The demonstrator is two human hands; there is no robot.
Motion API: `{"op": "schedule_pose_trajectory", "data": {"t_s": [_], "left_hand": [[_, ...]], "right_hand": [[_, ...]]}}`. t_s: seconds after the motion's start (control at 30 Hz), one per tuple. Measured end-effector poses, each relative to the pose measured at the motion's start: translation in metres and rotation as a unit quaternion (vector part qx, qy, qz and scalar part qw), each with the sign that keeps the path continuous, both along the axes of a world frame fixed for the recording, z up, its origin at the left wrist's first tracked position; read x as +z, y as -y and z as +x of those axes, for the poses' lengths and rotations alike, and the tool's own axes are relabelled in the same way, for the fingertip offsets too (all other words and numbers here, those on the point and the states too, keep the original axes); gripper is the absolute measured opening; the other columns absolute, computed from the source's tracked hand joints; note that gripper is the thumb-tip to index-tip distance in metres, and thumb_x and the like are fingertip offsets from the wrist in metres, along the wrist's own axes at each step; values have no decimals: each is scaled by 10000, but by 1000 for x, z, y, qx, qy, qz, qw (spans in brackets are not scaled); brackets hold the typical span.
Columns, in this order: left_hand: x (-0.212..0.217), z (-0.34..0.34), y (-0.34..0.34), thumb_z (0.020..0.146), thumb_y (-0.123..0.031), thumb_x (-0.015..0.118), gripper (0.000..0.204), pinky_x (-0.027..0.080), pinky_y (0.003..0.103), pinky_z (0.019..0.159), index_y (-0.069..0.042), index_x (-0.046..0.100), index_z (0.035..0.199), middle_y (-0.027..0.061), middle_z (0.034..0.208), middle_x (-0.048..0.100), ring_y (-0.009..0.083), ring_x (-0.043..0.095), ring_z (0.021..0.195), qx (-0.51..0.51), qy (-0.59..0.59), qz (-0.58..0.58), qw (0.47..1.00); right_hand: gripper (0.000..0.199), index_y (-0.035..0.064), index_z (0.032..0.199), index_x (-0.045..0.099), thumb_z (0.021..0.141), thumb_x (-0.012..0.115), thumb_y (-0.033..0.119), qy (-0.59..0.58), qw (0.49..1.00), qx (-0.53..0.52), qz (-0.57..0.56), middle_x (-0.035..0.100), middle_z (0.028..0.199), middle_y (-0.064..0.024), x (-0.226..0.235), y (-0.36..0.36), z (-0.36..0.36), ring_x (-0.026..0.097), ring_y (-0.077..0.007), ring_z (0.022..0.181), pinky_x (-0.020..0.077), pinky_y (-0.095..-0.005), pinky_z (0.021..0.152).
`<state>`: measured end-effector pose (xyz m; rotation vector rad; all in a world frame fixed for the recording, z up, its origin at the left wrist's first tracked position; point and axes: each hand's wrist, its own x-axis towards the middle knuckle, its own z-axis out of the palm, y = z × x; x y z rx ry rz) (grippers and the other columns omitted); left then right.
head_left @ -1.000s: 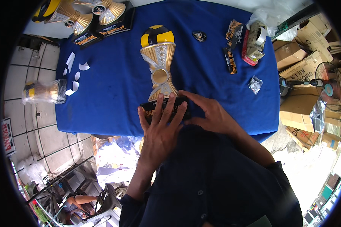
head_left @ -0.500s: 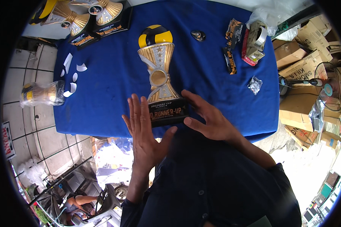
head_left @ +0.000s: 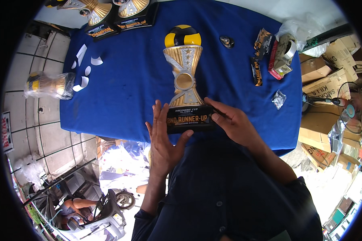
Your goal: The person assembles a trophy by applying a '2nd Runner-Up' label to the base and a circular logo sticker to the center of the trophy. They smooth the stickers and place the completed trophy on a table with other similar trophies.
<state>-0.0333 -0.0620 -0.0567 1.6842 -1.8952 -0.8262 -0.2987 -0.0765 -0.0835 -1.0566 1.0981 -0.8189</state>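
your left hand (head_left: 165, 136) and right hand (head_left: 233, 122), fingers spread open, flank the black base of the gold trophy (head_left: 185, 76) lying on the blue cloth (head_left: 128, 80); contact seems light, not clamped.

Light: bright, even daylight across the blue table (head_left: 120, 80).
Shadows: soft and short beside the gold trophy (head_left: 184, 76).
Glare: the floor (head_left: 334, 188) at near right is washed out; a sheen lies on the trophy's gold.
Focus: centre sharp; no motion blur on the hands.
Distortion: strong fisheye; table edges bow, with a black rim around the frame.
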Motion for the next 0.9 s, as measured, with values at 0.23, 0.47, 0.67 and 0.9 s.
{"op": "schedule_pose_trajectory", "data": {"t_s": [0.23,0.47,0.67,0.9], "left_hand": [[-3,-1,-4,960,-462,923,1210,148,757,1361,1,197,1810,299,1821,361,478,279,1730,40,-89,28,995],[-6,0,-6,954,-469,932,1210,154,739,1369,9,216,1804,308,1812,371,480,271,1732,46,-76,51,995],[-7,0,-7,952,-458,935,1195,165,728,1372,5,231,1800,316,1796,389,486,293,1722,48,-93,39,994],[-8,0,-5,948,-315,952,1115,425,578,1248,15,284,1778,334,1618,537,449,562,1504,40,-83,-2,996]], "right_hand": [[393,-22,1454,708,1107,788,145,22,993,-89,-75,780,1391,-154,9,-1,9,715,-221,1349,558,-368,1169],[352,-30,1330,709,1049,859,119,-54,996,-40,-64,759,1318,-113,15,11,11,715,-207,1308,582,-399,1168],[253,-17,1113,783,1039,880,205,-58,994,-90,-28,808,1122,-104,5,19,14,799,-177,1070,653,-354,935],[232,-27,1039,790,1049,865,193,-85,989,-102,-62,800,1052,-100,9,21,17,803,-163,982,649,-334,873]]}}
